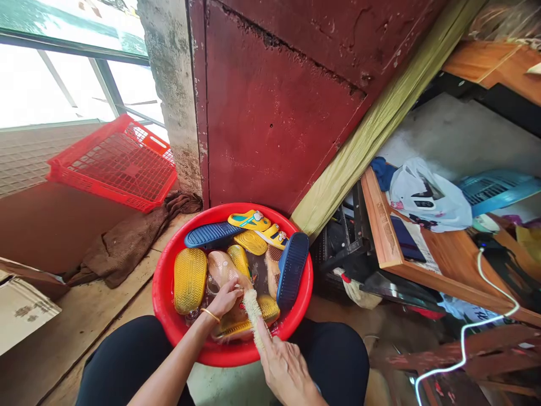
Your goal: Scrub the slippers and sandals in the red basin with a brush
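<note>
- Cloth (122, 248), brown and rumpled, lies left of the basin, with a red crate (127, 180) beyond it; both sit outside the working area, so keep drips and elbows off that side.
- The red basin (161, 287) stands between the person's knees. Light contact from both legs would stop it sliding under the strokes.
- Inside its left wall, a yellow slipper (190, 281) shows its zigzag sole; beside it, farther back, a blue slipper (211, 234) rests sole up. Leave both against the wall, out of the brush's path.
- The left hand (225, 299) has its fingers curled around the near end of a pale slipper (224, 269), which lies in the basin among the others. A firm hold here matters most, as wet, smooth material may well turn; fingertips should sit back from the bristles.
- The cream-bristled brush (252, 307) is just beside those fingertips. Short strokes directed away from them would be safer, with the tip used for narrow edges and the length for broad surfaces.
- The right hand (287, 369) is closed on the brush, index finger laid along it. That finger can steer and press; a loose wrist should limit spray.
- Against the right wall, another blue slipper (292, 270) leans upright. Mind it on wide sweeps: a knock could tip it inward.
</note>
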